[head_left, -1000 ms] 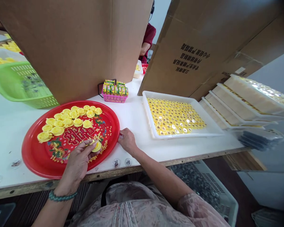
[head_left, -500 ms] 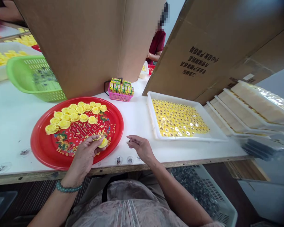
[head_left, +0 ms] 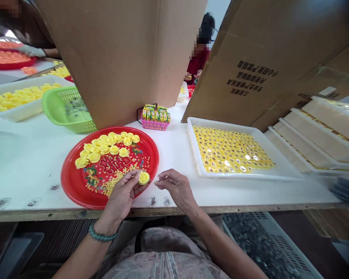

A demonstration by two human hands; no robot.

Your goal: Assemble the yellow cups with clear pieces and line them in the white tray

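Note:
My left hand [head_left: 122,199] is closed on a small round yellow plastic cup [head_left: 144,178], its open face turned up, over the right front rim of a red tray [head_left: 69,184]. Just to the right, my right hand [head_left: 177,190] has its thumb and fingertips pinched together; what they hold, if anything, is too small to make out. Inside the tray lie several more yellow cups [head_left: 94,149] along the back and a scatter of tiny pale yellow pellets [head_left: 112,184]. Clear round lids [head_left: 152,201] with printed pictures lie along the table's front edge.
A white tray [head_left: 193,155] of picture-topped yellow pieces stands right, beside stacked trays [head_left: 311,135]. A pink basket [head_left: 155,125] of small boxes, a green basket [head_left: 54,110] and cardboard panels [head_left: 116,58] are behind. A crate [head_left: 282,232] sits below the table. Co-workers sit beyond.
The view has swung left, so things appear further right. My left hand has turned the yellow cup more upward, and my right hand is nearer to it.

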